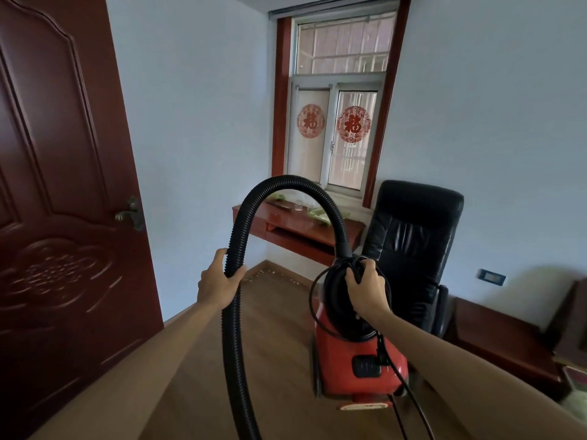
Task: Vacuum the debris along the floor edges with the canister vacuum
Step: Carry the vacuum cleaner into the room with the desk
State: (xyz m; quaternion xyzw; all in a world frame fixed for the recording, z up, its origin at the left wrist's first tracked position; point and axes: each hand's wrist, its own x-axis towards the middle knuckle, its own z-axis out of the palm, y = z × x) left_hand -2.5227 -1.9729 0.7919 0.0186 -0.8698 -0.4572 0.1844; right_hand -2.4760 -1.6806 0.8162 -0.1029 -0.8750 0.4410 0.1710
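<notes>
Setting up, I curl my right hand (365, 290) fingers (351, 276) round the mid-room red canister vacuum's (346, 360) cord-wrapped handle while my left hand (219, 282) grips the hose (232, 344); next, it probably needs setting down near the wall-edge debris (270, 274).

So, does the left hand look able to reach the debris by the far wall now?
Probably not yet: the left hand grips the hose, and the debris lies farther off, though bare floor leaves the way free.
</notes>
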